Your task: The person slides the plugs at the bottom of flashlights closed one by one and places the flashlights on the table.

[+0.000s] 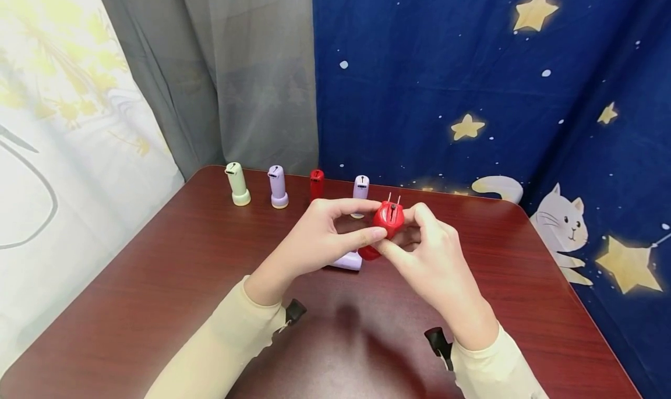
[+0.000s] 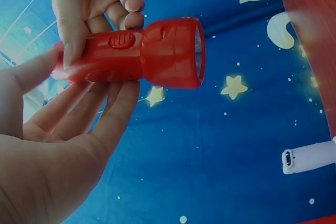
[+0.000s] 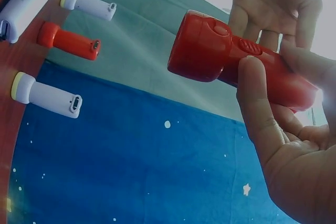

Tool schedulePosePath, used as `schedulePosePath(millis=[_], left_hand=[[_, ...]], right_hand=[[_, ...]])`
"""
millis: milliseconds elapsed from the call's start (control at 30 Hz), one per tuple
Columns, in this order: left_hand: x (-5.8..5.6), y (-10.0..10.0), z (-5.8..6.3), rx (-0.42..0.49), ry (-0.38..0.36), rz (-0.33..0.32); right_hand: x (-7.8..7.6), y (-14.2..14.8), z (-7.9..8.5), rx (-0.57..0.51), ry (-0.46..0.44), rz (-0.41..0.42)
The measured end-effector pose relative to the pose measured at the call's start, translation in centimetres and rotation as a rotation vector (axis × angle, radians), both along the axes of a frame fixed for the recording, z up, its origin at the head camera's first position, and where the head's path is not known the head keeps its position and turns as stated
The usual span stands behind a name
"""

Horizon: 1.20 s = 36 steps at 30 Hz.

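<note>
A red flashlight (image 1: 389, 215) is held in the air over the table by both hands. Two thin metal plug prongs (image 1: 398, 200) stick out of its tail end. My left hand (image 1: 321, 236) grips it from the left, thumb near the tail and fingers along the body in the left wrist view. From the other side my right hand (image 1: 434, 256) holds it with thumb and fingers. The right wrist view shows the ribbed switch (image 3: 250, 46) on the body and the wide head (image 3: 199, 48) pointing away from the hands.
Along the table's back edge stand a green flashlight (image 1: 237, 184), a lavender one (image 1: 278, 187), another red one (image 1: 317, 183) and a pale lavender one (image 1: 361, 187). A lavender flashlight (image 1: 348, 262) lies behind the hands, partly hidden. Curtains (image 1: 398, 96) hang behind the table.
</note>
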<state>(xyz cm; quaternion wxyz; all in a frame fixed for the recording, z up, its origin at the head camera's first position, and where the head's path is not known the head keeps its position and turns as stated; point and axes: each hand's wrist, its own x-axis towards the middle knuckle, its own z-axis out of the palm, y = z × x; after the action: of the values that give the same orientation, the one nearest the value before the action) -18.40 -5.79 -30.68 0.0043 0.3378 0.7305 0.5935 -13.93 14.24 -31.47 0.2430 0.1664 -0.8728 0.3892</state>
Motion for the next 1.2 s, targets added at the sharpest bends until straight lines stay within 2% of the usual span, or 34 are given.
schedulePosePath(millis=[167,433,700,933,1100,1200], left_hand=[[0.1,0.2,0.0,0.008,-0.032,-0.006],[0.2,0.4,-0.2,0.021,0.017,0.016],[0.1,0.5,-0.4,0.063,0.075,0.066],[0.0,0.5,-0.6,0.062,0.222,0.122],[-0.3,0.3,-0.9,0.076,0.314,0.106],[-0.4,0.3,-1.0,0.076,0.382,0.080]], right_hand=[[0.2,0.0,0.1,0.008,-0.041,-0.013],[0.3,0.0,0.1,-0.067,-0.164,0.031],[0.2,0.1,0.4,-0.079,-0.148,0.077],[0.2,0.6,0.7,-0.246,-0.262,0.227],[-0.2,0.9,0.8,-0.359,-0.265,0.327],[-0.3,0.9,0.8,-0.410,-0.269,0.332]])
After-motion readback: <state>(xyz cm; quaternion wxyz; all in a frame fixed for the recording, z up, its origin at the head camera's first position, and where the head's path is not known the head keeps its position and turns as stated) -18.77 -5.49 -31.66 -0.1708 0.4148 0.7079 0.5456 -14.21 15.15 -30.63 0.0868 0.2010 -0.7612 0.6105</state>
